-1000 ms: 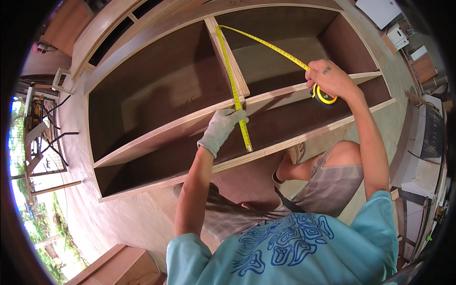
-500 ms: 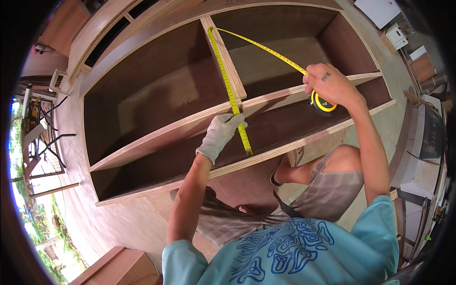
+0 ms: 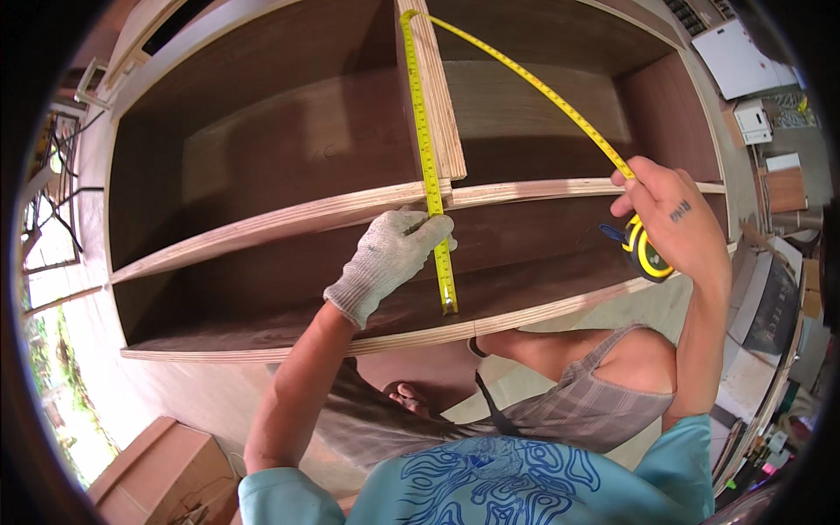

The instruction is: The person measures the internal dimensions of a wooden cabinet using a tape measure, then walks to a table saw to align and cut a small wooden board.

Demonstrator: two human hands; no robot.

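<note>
Well to the left of the divider (image 3: 443,105) and nearer my body, a brown box (image 3: 166,477) is positioned. The long edge of the shelf (image 3: 262,226) runs leftward from the divider's lower end. My left hand (image 3: 389,258), in a pale knitted glove, is located just below that lower end, slightly to its left. Its grip is closed: thumb and fingers pinch the yellow tape (image 3: 423,131), with a short length projecting beneath the grip. The metal end of this length lies below the divider, near the front board (image 3: 560,308); I cannot tell whether the two touch. Above my left grip, the tape runs up along the left side of the divider's front edge, bends back near its upper end, and arches down to the right. Well right of the divider, my bare right hand (image 3: 674,214) has closed fingertips on the tape's other stretch. The black-and-yellow tape case (image 3: 647,254) is below those fingers, beside the palm; how firmly I grip it, I cannot tell.
</note>
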